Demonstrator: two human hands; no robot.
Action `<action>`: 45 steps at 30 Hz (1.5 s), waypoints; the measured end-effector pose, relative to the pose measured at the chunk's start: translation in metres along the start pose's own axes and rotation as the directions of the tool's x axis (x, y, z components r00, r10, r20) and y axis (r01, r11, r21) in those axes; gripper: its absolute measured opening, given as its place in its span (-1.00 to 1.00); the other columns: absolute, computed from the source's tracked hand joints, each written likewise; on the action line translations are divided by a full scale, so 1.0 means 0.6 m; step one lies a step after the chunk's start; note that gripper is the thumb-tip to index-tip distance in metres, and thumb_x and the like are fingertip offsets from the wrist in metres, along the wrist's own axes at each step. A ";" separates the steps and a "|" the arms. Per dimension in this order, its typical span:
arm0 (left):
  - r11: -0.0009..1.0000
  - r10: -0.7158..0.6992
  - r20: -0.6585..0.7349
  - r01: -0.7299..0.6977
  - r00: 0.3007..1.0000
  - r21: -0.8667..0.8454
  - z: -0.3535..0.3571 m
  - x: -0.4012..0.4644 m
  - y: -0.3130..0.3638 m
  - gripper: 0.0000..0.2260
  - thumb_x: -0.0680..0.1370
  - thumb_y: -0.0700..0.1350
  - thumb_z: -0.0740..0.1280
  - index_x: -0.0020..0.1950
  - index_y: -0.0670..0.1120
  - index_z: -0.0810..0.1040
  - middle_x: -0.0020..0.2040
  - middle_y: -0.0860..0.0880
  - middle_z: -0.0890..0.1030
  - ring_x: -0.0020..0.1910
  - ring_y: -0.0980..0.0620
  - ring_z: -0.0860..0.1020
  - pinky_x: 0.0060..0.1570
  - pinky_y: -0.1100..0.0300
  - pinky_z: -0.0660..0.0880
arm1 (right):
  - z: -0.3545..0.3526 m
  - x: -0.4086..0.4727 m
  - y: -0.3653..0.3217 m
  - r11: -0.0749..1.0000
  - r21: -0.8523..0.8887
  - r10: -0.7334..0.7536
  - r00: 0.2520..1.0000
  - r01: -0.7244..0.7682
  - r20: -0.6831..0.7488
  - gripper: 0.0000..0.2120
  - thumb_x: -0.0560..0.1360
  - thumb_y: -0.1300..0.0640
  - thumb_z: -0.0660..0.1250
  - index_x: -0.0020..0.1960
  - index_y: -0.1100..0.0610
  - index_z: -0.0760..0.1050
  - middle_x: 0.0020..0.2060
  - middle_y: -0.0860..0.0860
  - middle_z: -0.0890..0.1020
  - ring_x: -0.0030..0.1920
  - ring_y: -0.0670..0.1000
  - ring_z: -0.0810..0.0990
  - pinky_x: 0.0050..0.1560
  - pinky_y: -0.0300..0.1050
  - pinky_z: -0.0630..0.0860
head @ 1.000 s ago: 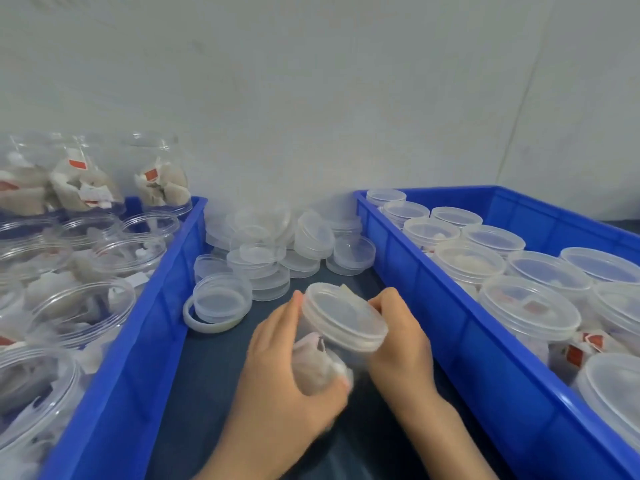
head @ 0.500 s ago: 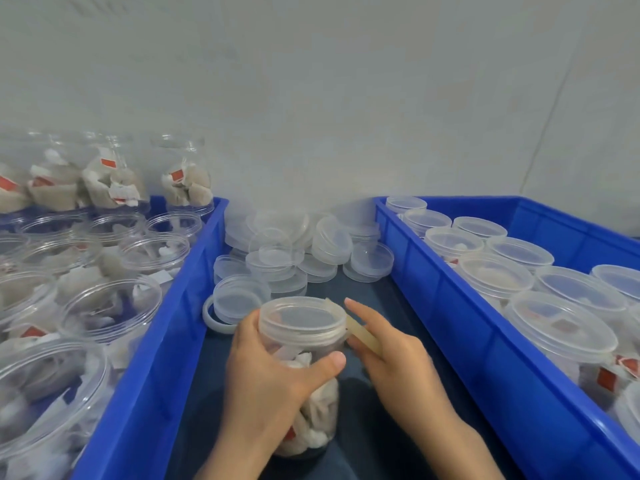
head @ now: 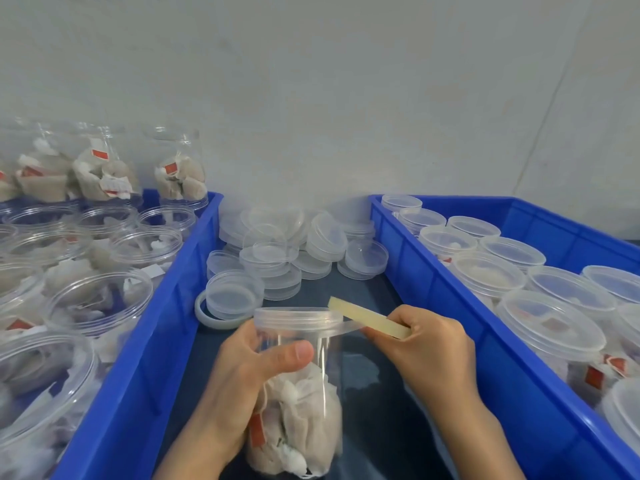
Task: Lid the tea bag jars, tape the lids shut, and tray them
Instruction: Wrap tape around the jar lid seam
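Note:
A clear plastic jar full of tea bags stands upright on the dark table between two blue crates. Its clear lid is on. My left hand grips the jar just below the lid, thumb across the front. My right hand holds a yellowish tape roll beside the lid's right side. A clear strip of tape runs from the roll to the lid's lower edge.
The left blue crate holds several open jars of tea bags. The right blue crate holds several lidded jars. Loose clear lids are piled at the back between the crates, against the wall. A whitish ring lies under one lid.
The jar went from tilted to upright on the table. My right hand has drawn the tape roll away to the right, stretching a strip from the lid.

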State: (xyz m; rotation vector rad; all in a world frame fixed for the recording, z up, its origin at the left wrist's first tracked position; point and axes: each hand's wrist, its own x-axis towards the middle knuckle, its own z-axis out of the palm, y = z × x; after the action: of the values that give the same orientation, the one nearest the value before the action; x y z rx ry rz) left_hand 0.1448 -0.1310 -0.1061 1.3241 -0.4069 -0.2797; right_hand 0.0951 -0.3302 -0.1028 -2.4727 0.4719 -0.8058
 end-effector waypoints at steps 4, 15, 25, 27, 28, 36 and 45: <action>1.000 0.023 0.101 -0.022 0.995 -0.005 -0.003 -0.001 0.001 -0.32 0.06 -0.02 0.51 0.14 -0.19 0.55 0.02 -0.14 0.66 0.03 -0.09 0.62 -0.11 0.15 0.58 | 0.003 0.002 -0.006 0.997 -0.065 0.042 0.995 -0.036 0.086 -0.58 0.27 -0.34 0.22 -0.36 0.03 0.45 -0.52 -0.11 0.49 -0.39 -0.08 0.46 -0.38 -0.16 0.36; 0.840 -0.070 0.185 -0.042 0.980 0.541 -0.002 -0.004 0.027 0.18 0.12 -0.02 0.65 0.35 0.41 -0.21 0.24 0.49 0.05 0.22 0.50 0.22 0.06 0.57 0.27 | 0.028 -0.020 -0.047 0.983 -0.003 -0.177 0.956 0.182 0.232 -0.56 0.52 0.00 0.18 0.32 -0.24 0.11 0.07 -0.23 0.55 0.00 0.00 0.54 -0.10 -0.08 0.48; 0.046 -0.105 0.103 -0.098 0.989 0.994 0.049 0.015 0.092 -0.12 0.29 0.50 0.15 0.51 0.19 -0.04 0.33 0.00 0.20 0.36 -0.02 0.13 0.26 0.03 0.22 | -0.010 -0.011 -0.065 0.950 0.101 -0.305 0.817 0.295 0.490 -0.32 0.47 0.12 0.18 0.41 -0.34 -0.07 -0.10 -0.07 0.52 -0.17 -0.05 0.50 -0.27 -0.18 0.38; 0.043 -0.134 0.127 -0.122 0.983 0.992 0.050 0.017 0.097 -0.26 0.40 0.40 0.19 0.50 0.19 0.05 0.34 0.00 0.22 0.35 -0.04 0.17 0.24 0.05 0.24 | -0.023 -0.007 -0.061 0.953 0.235 -0.294 0.779 0.192 0.554 -0.42 0.51 0.05 0.22 0.31 -0.48 0.06 -0.33 -0.11 0.51 -0.34 -0.11 0.45 -0.34 -0.25 0.39; 0.048 -0.154 0.131 -0.125 0.979 0.991 0.048 0.019 0.098 -0.30 0.43 0.34 0.22 0.50 0.18 0.07 0.37 0.01 0.21 0.37 -0.04 0.17 0.25 0.06 0.24 | -0.029 -0.005 -0.056 0.945 0.290 -0.300 0.758 0.152 0.579 -0.42 0.49 0.01 0.27 0.27 -0.53 0.09 -0.43 -0.11 0.47 -0.41 -0.13 0.40 -0.39 -0.29 0.36; -0.027 -0.047 0.149 -0.150 0.988 0.988 0.046 0.004 0.074 -0.46 0.54 0.23 0.10 0.46 0.10 0.07 0.44 0.07 0.16 0.42 -0.02 0.09 0.34 -0.02 0.14 | -0.049 -0.003 -0.041 0.946 0.198 -0.323 0.791 0.256 0.520 -0.64 0.52 -0.13 0.13 0.28 -0.43 0.24 -0.42 -0.13 0.51 -0.38 -0.16 0.43 -0.31 -0.26 0.37; -0.072 0.189 0.128 -0.116 0.974 0.991 0.053 0.004 0.053 -0.48 0.48 0.36 -0.01 0.34 0.13 0.20 0.31 0.11 0.32 0.30 0.02 0.27 0.17 0.08 0.27 | -0.025 -0.012 -0.038 0.718 -0.273 -0.610 0.768 0.640 0.197 -0.62 0.51 -0.05 0.08 0.24 -0.11 0.53 -0.45 -0.04 0.28 -0.60 -0.03 0.21 -0.63 -0.20 0.17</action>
State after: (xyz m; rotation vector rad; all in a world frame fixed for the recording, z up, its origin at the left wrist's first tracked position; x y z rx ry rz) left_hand 0.1320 -0.1524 -0.0686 2.8037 -0.7971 0.4386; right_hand 0.0840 -0.3138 -0.0828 -3.0149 -0.3447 -0.9059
